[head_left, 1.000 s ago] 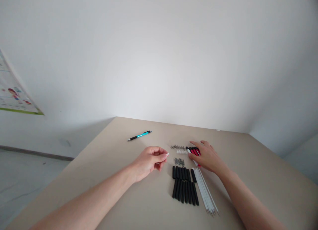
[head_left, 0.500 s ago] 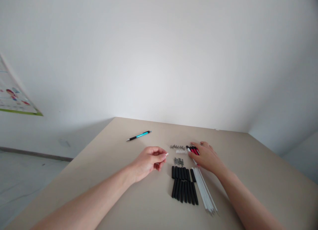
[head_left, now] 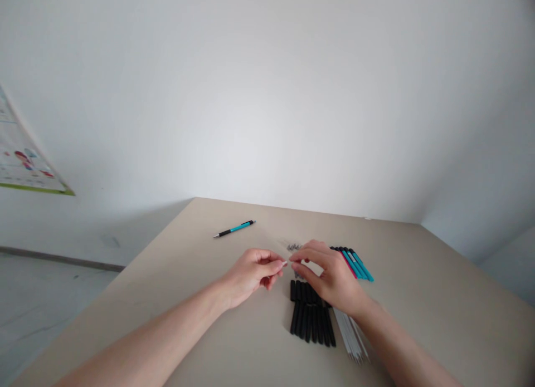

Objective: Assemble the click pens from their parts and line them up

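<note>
Fingers of my left hand (head_left: 253, 271): thumb and forefinger pinch a tiny white stub (head_left: 285, 263), apparently plastic; the other fingers curl beneath.

Fingers of my right hand (head_left: 328, 270): thumb and forefinger bend toward each other, tips just beside the stub's free end. Whether they touch it, or grip anything, I cannot tell.

Position of stub: between my two hands, inward from the far edge of the smooth beige surface (head_left: 234, 342), its place falling between the two far corners.

Handling, as I judge it: next to weightless; stiff rather than soft; smooth, so somewhat slippery; unlikely to break, yet easily dropped and apt to roll. Best held by its sides, with fingertip pads and light pressure. With one end buried in my left pinch, the protruding end offers the only other hold.

Also on the surface:
- Blue pen with black grip and silver tip (head_left: 234, 229), nearest the far left corner.
- Small silver metal pieces (head_left: 293, 246), toward the far edge, partly hidden by my right hand.
- Blue barrels with black ends (head_left: 361, 267), on the side of the far right corner, a pinkish-red barrel (head_left: 350, 264) alongside.
- Two rows of black tubular pieces (head_left: 311, 323), farther from the far edge than the stub.
- Slender white rods with pointed tips (head_left: 353, 342), beside the black rows, toward the right edge, partly under my right arm.
</note>
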Action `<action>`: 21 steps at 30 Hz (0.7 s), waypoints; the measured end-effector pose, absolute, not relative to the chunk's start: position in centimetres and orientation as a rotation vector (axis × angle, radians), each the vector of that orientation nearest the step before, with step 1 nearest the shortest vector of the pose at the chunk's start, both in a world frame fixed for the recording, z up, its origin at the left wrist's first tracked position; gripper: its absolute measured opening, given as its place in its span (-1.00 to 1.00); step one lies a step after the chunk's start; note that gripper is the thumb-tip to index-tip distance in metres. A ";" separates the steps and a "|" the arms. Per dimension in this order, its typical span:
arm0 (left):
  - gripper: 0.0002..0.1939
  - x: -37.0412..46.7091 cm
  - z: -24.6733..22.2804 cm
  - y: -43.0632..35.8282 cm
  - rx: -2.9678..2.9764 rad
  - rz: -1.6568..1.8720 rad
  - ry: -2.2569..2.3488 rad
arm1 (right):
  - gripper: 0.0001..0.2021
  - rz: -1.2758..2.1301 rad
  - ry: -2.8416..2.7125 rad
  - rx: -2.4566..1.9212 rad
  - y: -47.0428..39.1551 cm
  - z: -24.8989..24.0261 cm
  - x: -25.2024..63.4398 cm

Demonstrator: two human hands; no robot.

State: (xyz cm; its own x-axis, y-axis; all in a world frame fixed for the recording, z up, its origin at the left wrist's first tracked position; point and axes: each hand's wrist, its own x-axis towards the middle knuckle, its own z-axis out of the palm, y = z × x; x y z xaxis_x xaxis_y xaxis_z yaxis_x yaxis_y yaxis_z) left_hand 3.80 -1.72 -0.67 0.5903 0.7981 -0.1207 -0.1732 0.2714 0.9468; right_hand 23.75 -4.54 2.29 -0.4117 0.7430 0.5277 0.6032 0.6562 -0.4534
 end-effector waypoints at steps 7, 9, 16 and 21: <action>-0.67 3.9 -0.8 -1.7 1.161 0.725 0.662 | -0.91 0.367 -2.121 -1.030 -5.0 2.0 22.6; -0.67 4.0 -0.8 -1.7 1.189 0.723 0.672 | -0.89 0.392 -2.096 -1.065 -4.8 1.8 22.6; -0.69 4.2 -0.6 -2.0 1.309 0.731 0.741 | -0.88 0.431 -2.021 -1.106 -4.6 1.2 22.2; -0.68 4.5 -0.6 -2.2 1.292 0.783 0.762 | -0.84 0.402 -2.005 -1.115 -4.2 1.3 22.7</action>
